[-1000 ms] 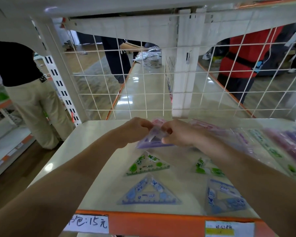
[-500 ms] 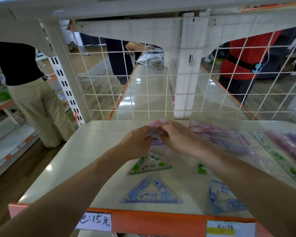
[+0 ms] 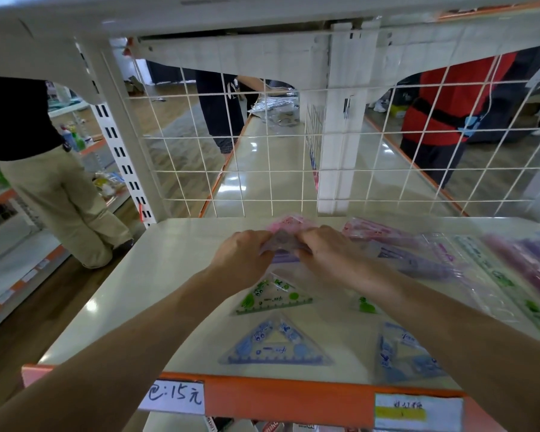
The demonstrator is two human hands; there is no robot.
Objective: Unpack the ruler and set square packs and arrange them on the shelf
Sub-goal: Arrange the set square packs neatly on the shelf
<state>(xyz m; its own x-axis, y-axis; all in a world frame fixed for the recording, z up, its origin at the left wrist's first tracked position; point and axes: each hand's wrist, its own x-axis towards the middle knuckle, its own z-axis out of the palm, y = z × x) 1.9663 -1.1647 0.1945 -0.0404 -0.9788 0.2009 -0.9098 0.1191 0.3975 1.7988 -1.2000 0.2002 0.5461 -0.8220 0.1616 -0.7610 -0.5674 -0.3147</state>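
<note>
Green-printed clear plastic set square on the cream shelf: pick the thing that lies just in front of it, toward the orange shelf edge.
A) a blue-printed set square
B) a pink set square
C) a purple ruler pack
A: the blue-printed clear plastic set square lies flat on the cream shelf, between the green-printed clear plastic set square and the orange front edge.

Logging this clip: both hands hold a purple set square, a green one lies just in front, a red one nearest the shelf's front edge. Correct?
No: the head view shows a blue set square at the front edge, not red. Left hand and right hand hold the purple set square, green set square just in front.
</note>
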